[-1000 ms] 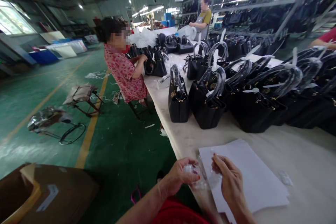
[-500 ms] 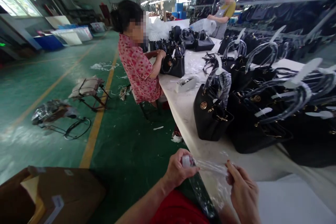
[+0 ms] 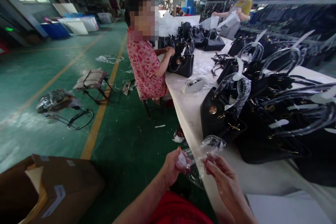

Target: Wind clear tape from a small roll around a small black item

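Observation:
Over the table's near left edge, my left hand (image 3: 169, 169) is closed around a small whitish bundle (image 3: 182, 161) at the end of a piece of clear plastic film (image 3: 195, 171). I cannot make out what the bundle is. Fingertips of my right hand (image 3: 223, 176) pinch the film a short way to the right. Between and beyond both hands the film hangs loose and crumpled, part of it bunched up against the nearest black handbag (image 3: 216, 112). That bag stands upright, with a gold round emblem and plastic-wrapped handles.
More black handbags (image 3: 273, 140) crowd the right of the white table (image 3: 183, 108). A tape dispenser (image 3: 194, 84) sits farther up. A seated co-worker (image 3: 144, 63) handles a bag; another person (image 3: 236, 17) stands behind. At lower left is an open cardboard box (image 3: 70, 185); white sheets (image 3: 286, 208) lie lower right.
My hands have come closer together, the right one moving left, and the film between them is now slack and bunched. The view has shifted slightly. The standing co-worker has lifted a white wrapping.

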Action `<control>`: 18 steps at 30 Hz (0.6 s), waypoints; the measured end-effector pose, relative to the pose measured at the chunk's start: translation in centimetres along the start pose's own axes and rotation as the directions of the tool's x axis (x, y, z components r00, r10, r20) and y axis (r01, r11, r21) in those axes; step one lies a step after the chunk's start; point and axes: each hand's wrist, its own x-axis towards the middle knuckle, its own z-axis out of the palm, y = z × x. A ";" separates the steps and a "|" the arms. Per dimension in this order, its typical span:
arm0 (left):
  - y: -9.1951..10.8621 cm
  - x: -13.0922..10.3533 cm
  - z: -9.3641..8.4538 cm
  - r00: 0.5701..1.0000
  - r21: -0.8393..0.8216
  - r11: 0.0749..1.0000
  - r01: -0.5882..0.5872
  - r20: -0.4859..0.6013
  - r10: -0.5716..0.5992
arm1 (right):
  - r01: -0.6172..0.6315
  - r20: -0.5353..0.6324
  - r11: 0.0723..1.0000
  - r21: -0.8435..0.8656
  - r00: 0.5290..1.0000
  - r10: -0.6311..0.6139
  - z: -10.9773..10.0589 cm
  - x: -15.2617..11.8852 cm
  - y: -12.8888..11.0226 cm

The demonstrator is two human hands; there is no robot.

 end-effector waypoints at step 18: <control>1.3 0.2 1.2 0.903 -0.467 0.860 0.208 -0.245 -0.352 | -0.013 -0.004 1.000 -0.015 1.000 0.013 -1.6 2.4 -0.5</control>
